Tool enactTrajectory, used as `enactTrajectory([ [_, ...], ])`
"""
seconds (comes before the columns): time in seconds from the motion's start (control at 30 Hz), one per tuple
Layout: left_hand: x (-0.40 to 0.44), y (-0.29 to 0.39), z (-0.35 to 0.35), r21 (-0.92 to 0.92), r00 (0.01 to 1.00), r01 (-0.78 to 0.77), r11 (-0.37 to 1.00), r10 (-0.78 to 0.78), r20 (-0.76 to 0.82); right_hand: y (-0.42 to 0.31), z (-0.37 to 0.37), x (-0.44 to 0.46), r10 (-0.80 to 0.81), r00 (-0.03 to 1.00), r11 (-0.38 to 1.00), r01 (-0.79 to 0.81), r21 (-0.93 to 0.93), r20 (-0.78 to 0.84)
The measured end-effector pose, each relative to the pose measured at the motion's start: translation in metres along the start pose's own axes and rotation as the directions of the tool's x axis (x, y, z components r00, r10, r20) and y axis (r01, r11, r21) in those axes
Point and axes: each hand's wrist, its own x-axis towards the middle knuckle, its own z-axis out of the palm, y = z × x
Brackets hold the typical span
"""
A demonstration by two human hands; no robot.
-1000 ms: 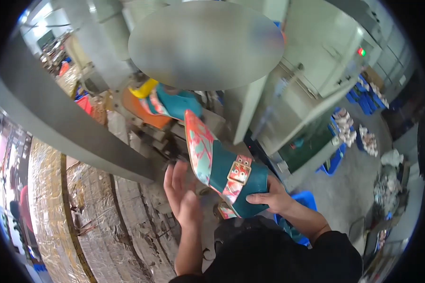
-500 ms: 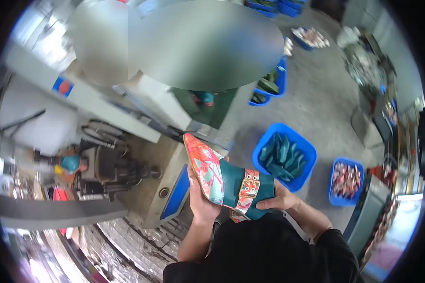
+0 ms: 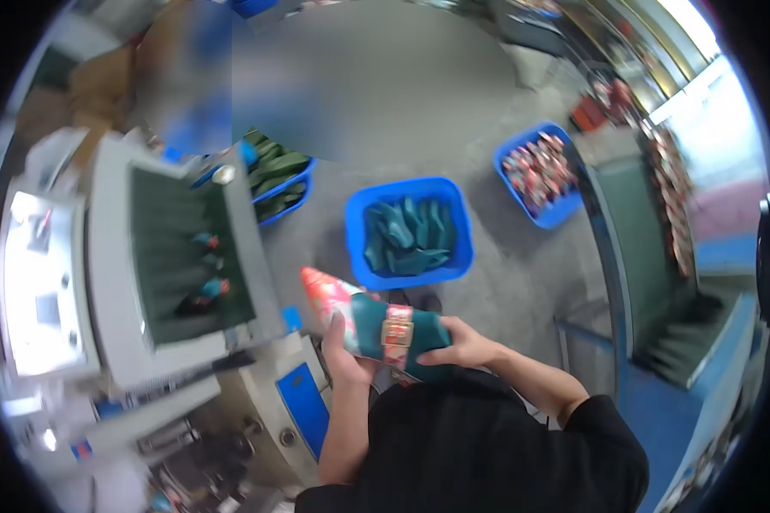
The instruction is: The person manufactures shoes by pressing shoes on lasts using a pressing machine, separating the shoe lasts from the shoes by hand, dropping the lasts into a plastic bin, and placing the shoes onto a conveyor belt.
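Note:
A teal shoe upper [image 3: 367, 327] with a floral pointed toe and a floral buckle strap lies across both my hands, toe toward the left. My left hand [image 3: 344, 350] holds it from below near the toe part, thumb against its side. At the ankle end, my right hand [image 3: 464, 344] grips the teal material with its thumb on top. Just beyond the shoe, a blue basket [image 3: 361, 267] on the floor holds several teal pieces [image 3: 409, 235].
On the left stands a machine with a green conveyor belt [image 3: 180, 282] bearing small shoe parts. Another blue basket [image 3: 550, 215] with floral pieces is at the upper right, beside a second green belt [image 3: 637, 222]. Dark green pieces [image 3: 278, 167] fill baskets at the upper left.
The view has swung right, from the machine and wrapped stacks to the floor baskets and right-hand belt. My left hand, free of the shoe one second ago, now holds its toe part.

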Motion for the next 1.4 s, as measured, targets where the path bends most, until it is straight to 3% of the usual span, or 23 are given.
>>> enactTrajectory([
  [0.07, 0.04, -0.025, 0.001, 0.069, 0.977, 0.123, 0.99, -0.109, -0.185, 0.012, -0.013, 0.005, 0.055, 0.984, 0.991, -0.074, -0.111, -0.17],
  [0.23, 0.143, -0.076, -0.051, 0.009, 0.871, 0.467, 0.884, -0.459, -0.177, 0.072, -0.031, 0.044, 0.146, 0.855, 0.969, -0.225, -0.103, -0.498],
  [0.27, 0.161, -0.088, -0.058, 0.029, 0.832, 0.548, 0.836, -0.54, -0.128, 0.073, -0.037, 0.047, 0.156, 0.842, 0.969, -0.233, -0.086, -0.517],
  [0.33, 0.194, -0.116, -0.088, 0.01, 0.77, 0.618, 0.786, -0.603, -0.21, 0.071, -0.05, 0.052, 0.253, 0.794, 0.928, -0.361, -0.095, -0.552],
  [0.4, 0.225, -0.122, -0.112, 0.181, 0.922, 0.369, 0.912, -0.335, -0.193, 0.06, -0.058, 0.048, 0.334, 0.754, 0.9, -0.433, -0.046, -0.566],
  [0.43, 0.242, -0.119, -0.12, 0.208, 0.972, 0.206, 0.956, -0.176, -0.152, 0.071, -0.065, 0.042, 0.291, 0.795, 0.911, -0.4, -0.099, -0.531],
  [0.47, 0.253, -0.091, -0.116, 0.23, 0.956, 0.227, 0.946, -0.172, -0.238, 0.078, -0.069, 0.034, 0.253, 0.831, 0.919, -0.366, -0.145, -0.495],
  [0.5, 0.269, -0.056, -0.115, 0.243, 0.933, 0.242, 0.939, -0.158, -0.322, 0.077, -0.075, 0.027, 0.338, 0.804, 0.918, -0.396, -0.016, -0.49],
  [0.53, 0.277, -0.031, -0.11, 0.201, 0.94, 0.24, 0.95, -0.175, -0.294, 0.08, -0.093, 0.038, 0.336, 0.803, 0.915, -0.402, -0.031, -0.492],
  [0.6, 0.278, 0.007, -0.103, 0.177, 0.94, 0.248, 0.952, -0.193, -0.281, 0.123, -0.106, 0.066, 0.541, 0.657, 0.84, -0.441, 0.315, -0.525],
  [0.67, 0.289, 0.017, -0.092, 0.155, 0.949, 0.292, 0.944, -0.266, -0.168, 0.191, -0.132, 0.128, 0.514, 0.537, 0.856, -0.379, 0.352, -0.669],
  [0.73, 0.286, 0.008, -0.093, 0.239, 0.976, 0.192, 0.952, -0.159, -0.15, 0.247, -0.159, 0.177, 0.489, 0.489, 0.872, -0.262, 0.412, -0.722],
  [0.8, 0.272, -0.001, -0.075, 0.253, 0.965, 0.224, 0.941, -0.177, -0.195, 0.272, -0.167, 0.204, 0.574, 0.444, 0.816, -0.24, 0.526, -0.688],
  [0.83, 0.275, -0.007, -0.093, 0.122, 0.946, 0.301, 0.946, -0.279, -0.168, 0.28, -0.17, 0.209, 0.647, 0.401, 0.755, -0.218, 0.618, -0.649],
  [0.87, 0.272, -0.011, -0.096, 0.129, 0.944, 0.307, 0.943, -0.285, -0.165, 0.281, -0.169, 0.207, 0.649, 0.397, 0.753, -0.21, 0.624, -0.649],
  [0.97, 0.257, -0.032, -0.09, 0.188, 0.935, 0.341, 0.921, -0.313, -0.164, 0.265, -0.167, 0.186, 0.489, 0.403, 0.835, -0.471, 0.283, -0.774],
  [1.0, 0.258, -0.041, -0.092, 0.196, 0.922, 0.368, 0.909, -0.33, -0.2, 0.257, -0.163, 0.174, 0.485, 0.397, 0.841, -0.458, 0.289, -0.779],
  [1.07, 0.263, -0.064, -0.09, 0.172, 0.903, 0.415, 0.893, -0.382, -0.196, 0.234, -0.159, 0.148, 0.341, 0.66, 0.938, -0.286, 0.196, -0.67],
  [1.17, 0.259, -0.104, -0.044, 0.119, 0.868, 0.495, 0.861, -0.481, -0.128, 0.123, -0.144, 0.096, 0.296, 0.837, 0.954, -0.237, 0.182, -0.461],
  [1.2, 0.252, -0.112, -0.014, 0.141, 0.856, 0.518, 0.844, -0.511, -0.087, 0.087, -0.143, 0.082, 0.306, 0.856, 0.949, -0.24, 0.204, -0.417],
  [1.27, 0.238, -0.146, 0.041, 0.259, 0.873, 0.48, 0.838, -0.486, -0.046, 0.1, -0.149, 0.074, 0.138, 0.879, 0.98, -0.054, 0.192, -0.457],
  [1.33, 0.246, -0.184, 0.072, 0.182, 0.667, 0.72, 0.67, -0.74, 0.087, 0.06, -0.154, 0.039, 0.172, 0.798, 0.947, 0.027, 0.32, -0.578],
  [1.4, 0.219, -0.205, 0.138, 0.188, 0.617, 0.703, 0.686, -0.72, 0.318, 0.03, -0.188, -0.01, 0.052, 0.665, 0.923, 0.254, 0.29, -0.745],
])
